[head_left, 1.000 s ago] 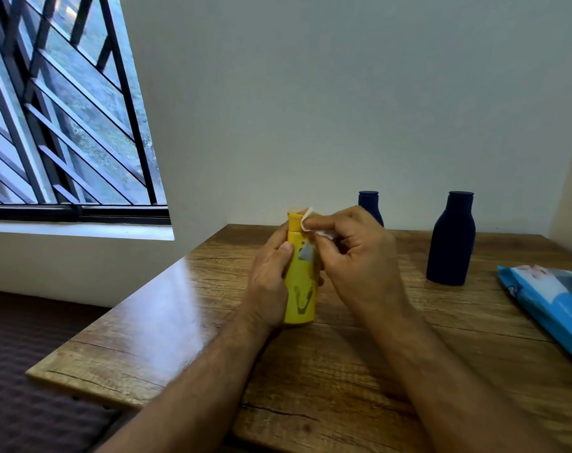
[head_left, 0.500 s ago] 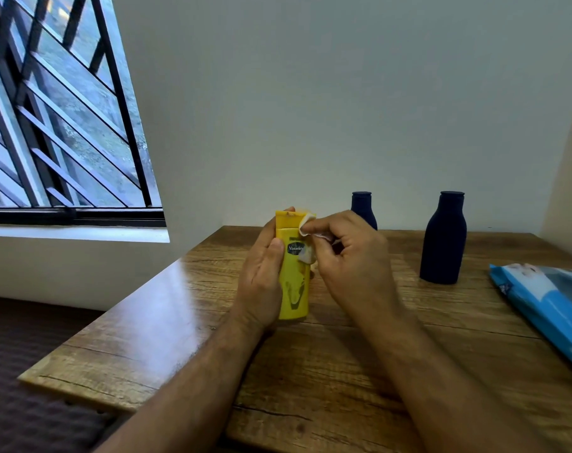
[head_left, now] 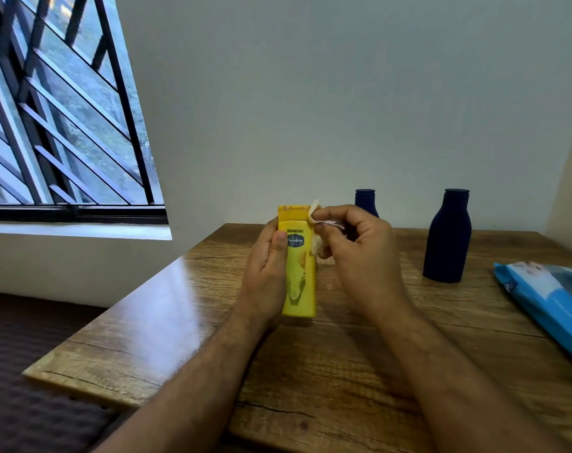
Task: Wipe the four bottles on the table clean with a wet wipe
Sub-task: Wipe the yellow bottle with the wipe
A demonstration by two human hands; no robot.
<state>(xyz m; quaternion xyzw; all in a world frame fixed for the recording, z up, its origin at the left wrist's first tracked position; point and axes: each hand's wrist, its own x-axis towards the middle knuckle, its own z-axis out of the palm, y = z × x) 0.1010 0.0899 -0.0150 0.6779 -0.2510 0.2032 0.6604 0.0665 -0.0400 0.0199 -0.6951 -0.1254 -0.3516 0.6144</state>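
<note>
Left hand wrapped round upright yellow bottle above the wooden surface, right hand pinching small wet wipe against its upper right edge, two dark blue bottles standing behind, blue wipe pack lying at right.

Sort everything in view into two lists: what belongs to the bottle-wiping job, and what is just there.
Part of the job:
yellow plastic lotion bottle, gripped by the left hand
white wet wipe, pinched by the right hand
two dark blue bottles, one near, one behind the hand
blue wipes pack

Just there:
wooden table
barred window
</note>
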